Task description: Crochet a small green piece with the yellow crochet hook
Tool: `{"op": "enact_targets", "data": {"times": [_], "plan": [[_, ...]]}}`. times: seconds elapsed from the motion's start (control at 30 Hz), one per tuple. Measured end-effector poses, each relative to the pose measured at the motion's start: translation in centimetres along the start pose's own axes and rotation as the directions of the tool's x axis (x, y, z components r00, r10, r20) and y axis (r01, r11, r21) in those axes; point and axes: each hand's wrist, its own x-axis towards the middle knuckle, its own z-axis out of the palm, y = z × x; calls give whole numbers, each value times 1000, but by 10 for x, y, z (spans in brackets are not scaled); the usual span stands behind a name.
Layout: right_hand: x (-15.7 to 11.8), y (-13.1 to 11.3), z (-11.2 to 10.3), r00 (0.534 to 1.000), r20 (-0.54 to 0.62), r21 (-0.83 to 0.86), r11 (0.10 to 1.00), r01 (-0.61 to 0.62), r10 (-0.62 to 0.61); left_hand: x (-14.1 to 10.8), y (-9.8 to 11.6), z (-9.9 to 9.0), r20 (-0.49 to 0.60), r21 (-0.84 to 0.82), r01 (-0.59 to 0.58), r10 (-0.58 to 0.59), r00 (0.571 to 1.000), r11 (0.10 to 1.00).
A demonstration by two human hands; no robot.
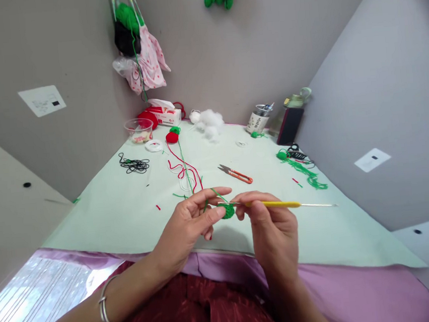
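Note:
Between finger and thumb, my left hand (193, 218) pinches a small round green crochet piece (227, 211), and green yarn (185, 166) runs over its fingers. My right hand (272, 221) is closed on the yellow handle of a crochet hook (281, 204). The hook's thin metal end reaches left to the top edge of the green piece; its other metal end points right. Whether the tip is inside a stitch is too small to tell. Both hands are close together above the table's front part.
On the pale tablecloth (206, 156) lie orange snips (235, 174), a red yarn ball (172, 137), black cord (134, 164), white stuffing (211, 123) and green yarn strands (308, 172). A plastic tub (139, 132), tissue box (167, 116), pen holder (259, 118) and phone (290, 126) stand towards the back.

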Motion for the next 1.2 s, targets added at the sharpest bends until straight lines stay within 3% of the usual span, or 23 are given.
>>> {"op": "enact_targets", "data": {"times": [0.13,0.3,0.4,0.53,0.77,0.97,1.03,1.13,1.2], "plan": [[2,-1,0,999,-5,88,996,-31,32,0,-1,-4,-19,38,-24,25,1000,999],[-1,-7,-2,999,19,-19,999,29,-28,0,-1,-6,-44,118,-56,61,997,991],[-6,-9,-3,986,51,-188,969,163,-156,-1,0,-3,-83,224,-88,109,991,971],[-10,-9,-3,922,152,-299,873,385,-355,-1,2,0,-118,330,-183,233,965,926],[-8,-10,3,949,51,-242,918,314,-311,-1,6,-2,-87,308,-148,183,979,940],[-7,-5,-2,917,176,-352,847,399,-358,-2,1,1,-108,322,-177,221,969,930],[-9,-1,-4,866,215,-457,738,497,-451,-1,0,4,-104,235,-141,169,980,962],[-11,4,-3,785,220,-578,571,584,-579,1,2,5,-14,-53,64,-65,998,997],[-9,4,-1,823,145,-541,652,531,-550,3,4,3,49,-193,168,-161,986,967]]}}
